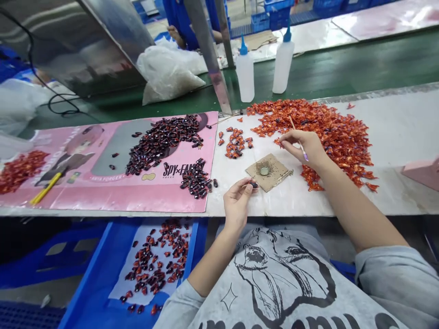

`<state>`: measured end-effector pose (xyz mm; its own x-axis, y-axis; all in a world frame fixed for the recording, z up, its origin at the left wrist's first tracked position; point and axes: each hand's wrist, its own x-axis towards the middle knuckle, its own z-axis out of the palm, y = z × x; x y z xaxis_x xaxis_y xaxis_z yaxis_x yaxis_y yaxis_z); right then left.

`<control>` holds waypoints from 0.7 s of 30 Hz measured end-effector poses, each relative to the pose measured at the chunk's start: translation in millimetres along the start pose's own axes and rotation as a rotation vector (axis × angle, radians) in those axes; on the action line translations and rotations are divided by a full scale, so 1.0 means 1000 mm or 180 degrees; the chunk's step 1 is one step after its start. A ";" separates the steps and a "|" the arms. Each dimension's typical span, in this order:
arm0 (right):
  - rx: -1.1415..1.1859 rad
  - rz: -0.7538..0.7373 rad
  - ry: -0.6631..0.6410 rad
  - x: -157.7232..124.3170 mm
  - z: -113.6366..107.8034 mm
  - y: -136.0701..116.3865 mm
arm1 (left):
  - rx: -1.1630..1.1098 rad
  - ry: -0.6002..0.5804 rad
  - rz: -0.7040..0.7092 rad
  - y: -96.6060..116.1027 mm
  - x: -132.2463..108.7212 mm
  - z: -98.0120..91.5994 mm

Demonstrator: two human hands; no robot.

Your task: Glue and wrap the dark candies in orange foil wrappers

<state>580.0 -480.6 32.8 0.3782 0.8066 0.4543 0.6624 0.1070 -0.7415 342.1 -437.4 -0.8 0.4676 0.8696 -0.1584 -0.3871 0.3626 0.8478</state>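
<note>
My left hand (237, 201) pinches a small dark, shiny piece (254, 185) between thumb and fingertips, at the near corner of a brown cardboard square (274, 176). On the cardboard sits a small round cap-like disc (264, 171) amid dark smears. My right hand (307, 148) is closed around a thin stick with a purple end (305, 156). Its thumb and index fingertips touch a small orange piece (277, 142) by the left edge of a large heap of orange pieces (343, 132); whether they grip it I cannot tell.
A pile of dark pieces (164, 137) lies on a pink printed mat (164, 194) with a yellow pen (46, 188). Two white squeeze bottles (245, 77) stand behind, near a metal post (216, 77). Below left, a blue tray (91, 278) holds more pieces. A co-worker's hand shows across the belt.
</note>
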 end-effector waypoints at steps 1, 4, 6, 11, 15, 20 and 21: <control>0.0208 0.0071 -0.0035 -0.003 0.001 -0.011 | -0.0061 0.0017 0.0018 0.003 0.001 0.003; 0.0725 0.0249 -0.0318 -0.010 0.004 -0.041 | -0.0229 -0.0014 0.0133 0.013 0.004 0.015; 0.0963 0.0251 -0.0578 -0.014 0.005 -0.054 | -0.0380 -0.0159 0.0122 0.019 0.006 0.026; 0.1427 0.0000 -0.0917 -0.017 0.006 -0.061 | -0.0995 -0.0316 -0.0343 0.023 0.008 0.046; 0.1033 0.0244 -0.0700 -0.017 0.004 -0.057 | -0.1369 -0.0174 -0.0559 0.018 0.009 0.056; 0.0474 0.0557 -0.0365 -0.016 -0.002 -0.066 | -0.1471 -0.0044 -0.0398 0.016 0.011 0.066; 0.0410 0.0567 -0.0312 -0.016 -0.002 -0.068 | -0.1425 -0.0028 -0.0346 0.016 0.012 0.068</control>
<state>530.5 -501.9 77.4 0.4132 0.8712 0.2652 0.5004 0.0261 -0.8654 395.6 -444.6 45.2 0.5304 0.8164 -0.2283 -0.6399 0.5622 0.5239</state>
